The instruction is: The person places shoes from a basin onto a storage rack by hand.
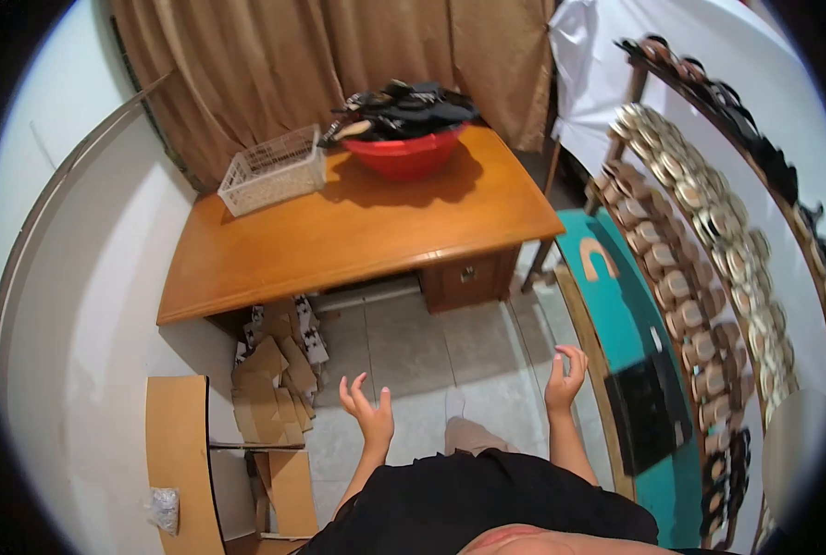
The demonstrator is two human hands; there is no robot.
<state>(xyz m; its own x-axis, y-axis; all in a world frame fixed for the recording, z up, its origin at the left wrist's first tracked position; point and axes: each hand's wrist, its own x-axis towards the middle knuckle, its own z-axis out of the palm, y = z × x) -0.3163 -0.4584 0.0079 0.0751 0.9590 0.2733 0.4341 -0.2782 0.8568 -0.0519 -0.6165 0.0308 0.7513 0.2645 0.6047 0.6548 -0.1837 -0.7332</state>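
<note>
My left hand is raised over the tiled floor with its fingers spread and nothing in it. On the other side of my body, my right hand is also empty, its fingers loosely curved and apart. It is nearest to the wooden edge of a green-topped bench. Ahead of both hands stands a wooden desk. A red basin heaped with dark strapped items rests on it, beside a white plastic basket.
Racks of sandals line the right side. A black box-like item and a tan U-shaped piece lie on the green top. Cardboard pieces are piled left. A plastic bag sits on a wooden surface.
</note>
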